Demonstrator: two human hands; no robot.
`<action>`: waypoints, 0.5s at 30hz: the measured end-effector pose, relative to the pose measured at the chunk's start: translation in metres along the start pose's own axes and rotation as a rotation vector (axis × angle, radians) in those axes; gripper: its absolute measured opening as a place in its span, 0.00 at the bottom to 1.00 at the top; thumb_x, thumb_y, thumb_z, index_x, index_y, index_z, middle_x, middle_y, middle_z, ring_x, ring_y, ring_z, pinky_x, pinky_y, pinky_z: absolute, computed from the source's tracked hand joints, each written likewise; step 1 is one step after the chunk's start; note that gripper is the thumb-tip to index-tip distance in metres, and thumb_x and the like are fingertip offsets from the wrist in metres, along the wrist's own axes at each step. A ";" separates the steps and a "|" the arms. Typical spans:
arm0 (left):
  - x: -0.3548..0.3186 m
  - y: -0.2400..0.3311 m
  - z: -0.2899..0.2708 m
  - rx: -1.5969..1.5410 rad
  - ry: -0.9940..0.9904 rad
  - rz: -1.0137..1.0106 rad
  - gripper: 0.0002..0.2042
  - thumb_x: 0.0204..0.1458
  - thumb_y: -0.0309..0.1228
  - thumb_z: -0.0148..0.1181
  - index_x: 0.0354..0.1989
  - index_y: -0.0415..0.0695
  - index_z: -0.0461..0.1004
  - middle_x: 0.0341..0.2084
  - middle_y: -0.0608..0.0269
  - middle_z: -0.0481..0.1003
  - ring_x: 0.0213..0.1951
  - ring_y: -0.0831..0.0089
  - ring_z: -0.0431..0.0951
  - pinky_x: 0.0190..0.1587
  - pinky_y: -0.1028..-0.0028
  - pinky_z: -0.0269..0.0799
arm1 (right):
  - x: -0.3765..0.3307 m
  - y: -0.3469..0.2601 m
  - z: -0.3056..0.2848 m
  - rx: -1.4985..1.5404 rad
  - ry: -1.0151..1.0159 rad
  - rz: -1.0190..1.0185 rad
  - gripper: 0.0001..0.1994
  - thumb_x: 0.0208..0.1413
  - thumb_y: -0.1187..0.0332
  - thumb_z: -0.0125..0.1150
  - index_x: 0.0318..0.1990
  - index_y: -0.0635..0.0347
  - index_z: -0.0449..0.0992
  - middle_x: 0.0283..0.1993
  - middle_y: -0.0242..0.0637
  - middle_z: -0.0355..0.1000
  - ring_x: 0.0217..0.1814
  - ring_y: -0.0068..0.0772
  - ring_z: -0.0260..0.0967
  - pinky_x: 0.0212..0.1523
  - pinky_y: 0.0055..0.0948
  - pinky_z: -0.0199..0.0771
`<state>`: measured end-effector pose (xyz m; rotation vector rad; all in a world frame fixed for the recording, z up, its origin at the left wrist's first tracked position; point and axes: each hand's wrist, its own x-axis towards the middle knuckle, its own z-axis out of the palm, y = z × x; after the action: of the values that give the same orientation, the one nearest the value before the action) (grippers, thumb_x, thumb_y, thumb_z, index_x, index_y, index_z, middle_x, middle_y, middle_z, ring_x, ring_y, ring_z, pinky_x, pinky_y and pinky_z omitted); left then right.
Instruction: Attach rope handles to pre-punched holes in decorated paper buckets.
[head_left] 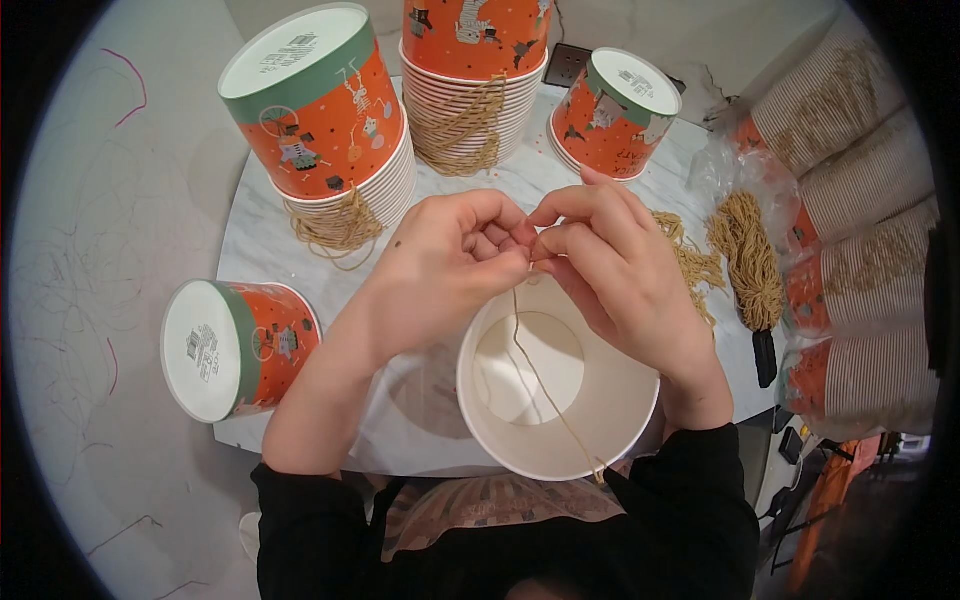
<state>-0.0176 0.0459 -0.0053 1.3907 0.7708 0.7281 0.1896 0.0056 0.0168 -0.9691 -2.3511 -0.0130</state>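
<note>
An open paper bucket (622, 405) stands mouth up close to my body, its white inside showing. A thin tan cord (536, 374) runs across its mouth from the near rim to my fingers. Over the far rim, my left hand (455, 250) is closed, thumb and fingers pinching the cord's end. My right hand (622, 262) pinches at the same spot, fingertips against those of the left. The exact grip on the cord and the far rim are partly hidden by my fingers.
Upside-down stacks of orange buckets (335, 125) stand at the back, with cords draped on two. One bucket (275, 345) lies tilted at the left. Loose cords (690, 262) and a tan cord bundle (750, 255) lie right, beside plastic-wrapped bucket stacks (855, 190).
</note>
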 end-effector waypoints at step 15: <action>0.004 0.002 -0.017 -0.095 -0.169 -0.134 0.07 0.57 0.23 0.60 0.42 0.34 0.78 0.30 0.68 0.77 0.32 0.84 0.76 0.37 0.81 0.73 | 0.003 0.001 0.002 0.040 0.076 -0.053 0.11 0.46 0.76 0.71 0.37 0.61 0.75 0.45 0.38 0.73 0.44 0.42 0.73 0.44 0.38 0.74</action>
<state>-0.0292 0.0586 -0.0040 1.2838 0.6806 0.5290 0.1877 0.0086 0.0167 -0.8722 -2.2981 -0.0237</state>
